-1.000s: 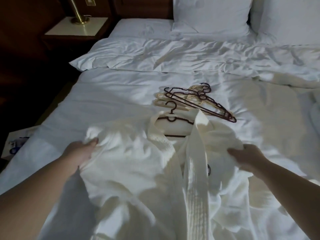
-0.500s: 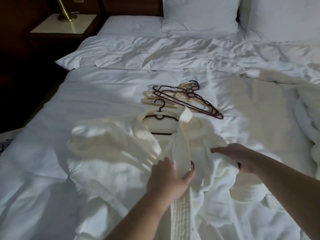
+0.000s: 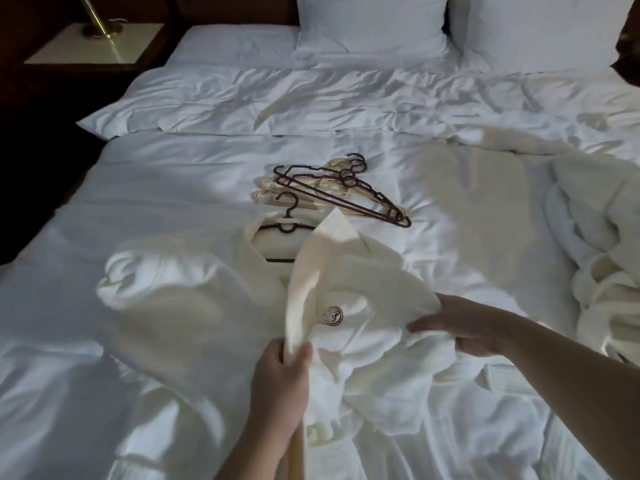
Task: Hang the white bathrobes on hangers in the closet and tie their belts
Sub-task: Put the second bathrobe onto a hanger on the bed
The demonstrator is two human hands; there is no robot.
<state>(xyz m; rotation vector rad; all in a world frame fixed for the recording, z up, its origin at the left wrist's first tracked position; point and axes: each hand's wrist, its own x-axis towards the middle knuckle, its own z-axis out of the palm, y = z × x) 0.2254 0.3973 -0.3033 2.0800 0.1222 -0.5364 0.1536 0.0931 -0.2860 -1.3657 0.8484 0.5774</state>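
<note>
Hotel bed (image 3: 173, 188) with rumpled white duvet, seen from above at its foot. Far left of the bed, a dark nightstand (image 3: 93, 46) bearing a brass lamp base (image 3: 100, 27). On the duvet at mid-bed, a white waffle bathrobe (image 3: 194, 306) spread open-front up, with a dark hanger (image 3: 287, 223) tucked inside its collar, hook pointing toward the pillows (image 3: 372, 24). Left hand (image 3: 280, 382) near the foot of the bed, thumb and fingers pinched on the robe's lapel band (image 3: 311, 271), lifting it. Beside that lapel, a dark round logo (image 3: 332, 316) on the robe's chest. Just beyond the collar, toward the pillows, a loose heap of dark and cream hangers (image 3: 341, 194). Right hand (image 3: 474, 327) at the robe's right front panel, fingers curled around a bunched fold of fabric. Toward the bed's right edge, a second white bathrobe (image 3: 602, 258) lying crumpled.
</note>
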